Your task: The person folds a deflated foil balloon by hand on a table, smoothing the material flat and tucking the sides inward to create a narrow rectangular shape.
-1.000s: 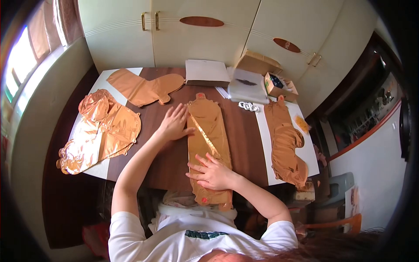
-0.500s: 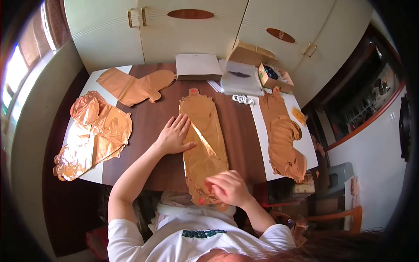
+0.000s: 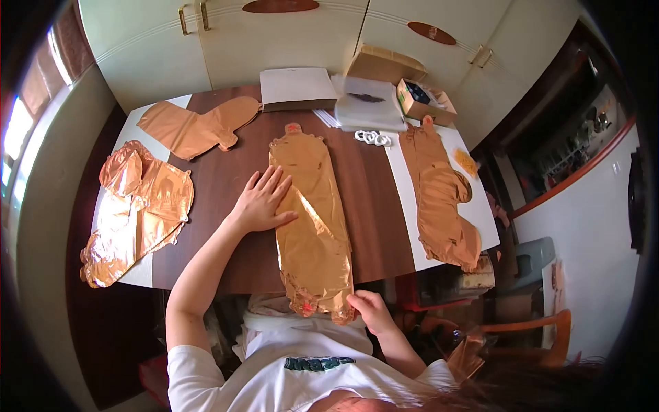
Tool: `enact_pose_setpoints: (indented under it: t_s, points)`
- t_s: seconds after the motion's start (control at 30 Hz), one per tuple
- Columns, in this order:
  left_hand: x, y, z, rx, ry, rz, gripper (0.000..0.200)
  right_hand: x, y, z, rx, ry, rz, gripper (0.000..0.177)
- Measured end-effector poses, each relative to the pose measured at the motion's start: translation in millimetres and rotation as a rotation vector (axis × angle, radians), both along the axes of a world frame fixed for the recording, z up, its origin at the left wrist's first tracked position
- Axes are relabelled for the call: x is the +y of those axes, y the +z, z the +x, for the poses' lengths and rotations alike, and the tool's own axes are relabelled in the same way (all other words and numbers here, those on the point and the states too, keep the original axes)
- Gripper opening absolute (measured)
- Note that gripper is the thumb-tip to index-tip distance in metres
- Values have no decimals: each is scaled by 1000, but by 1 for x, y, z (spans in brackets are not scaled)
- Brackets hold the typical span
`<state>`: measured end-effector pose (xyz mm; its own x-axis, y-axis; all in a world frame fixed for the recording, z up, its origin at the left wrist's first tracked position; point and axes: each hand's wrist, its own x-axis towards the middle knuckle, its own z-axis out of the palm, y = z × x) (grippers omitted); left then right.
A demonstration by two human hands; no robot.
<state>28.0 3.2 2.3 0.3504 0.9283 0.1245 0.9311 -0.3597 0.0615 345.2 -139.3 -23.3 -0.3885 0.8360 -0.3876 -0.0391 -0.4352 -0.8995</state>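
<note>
A long flat gold foil balloon (image 3: pixel 312 226) lies lengthwise at the middle of the brown table (image 3: pixel 374 206), its near end at the table's front edge. My left hand (image 3: pixel 262 202) rests flat with fingers spread, its fingertips on the balloon's left edge. At the balloon's lower right corner, my right hand (image 3: pixel 373 310) pinches the foil edge between thumb and fingers. Small red marks show at both ends of the balloon.
Other foil balloons lie at the left (image 3: pixel 147 206), back left (image 3: pixel 195 127) and right (image 3: pixel 443 199). Along the back are a white box (image 3: pixel 298 86), clear plastic sleeves (image 3: pixel 371 106), white rings (image 3: pixel 373 138) and an open carton (image 3: pixel 425 103). Yellowish small pieces (image 3: pixel 465 162) lie at the right.
My right hand has moved down and right from above the balloon's near end to its lower right corner and now pinches it. The view has shifted slightly; my left hand stays on the foil.
</note>
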Motion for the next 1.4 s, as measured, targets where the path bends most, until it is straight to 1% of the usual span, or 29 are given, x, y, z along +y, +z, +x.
enact_pose_setpoints:
  t_s: [0.1,0.17,0.3,0.4,0.5,0.7,0.9,1.2,1.4]
  points:
    - [1,0,0,1,-6,3,83,1,-10,-1,15,15,-2,25]
    - [1,-1,-1,6,-10,10,83,1,-15,1,43,15,-12,21]
    - [1,-3,-2,9,-19,19,83,2,-13,4,80,1,-48,19]
    - [1,-4,-3,7,-22,23,83,5,-6,3,63,-9,-47,24]
    - [2,-5,-3,10,-27,26,83,7,-9,6,74,17,-64,24]
    - [2,-4,-3,16,-24,20,84,10,-9,12,76,106,10,27]
    - [1,-2,-3,15,-27,17,84,12,-4,18,57,97,43,27]
    - [1,-3,-2,20,-19,22,85,17,-4,16,93,35,-19,22]
    - [2,-4,-3,12,-19,18,86,19,-6,13,73,47,-3,24]
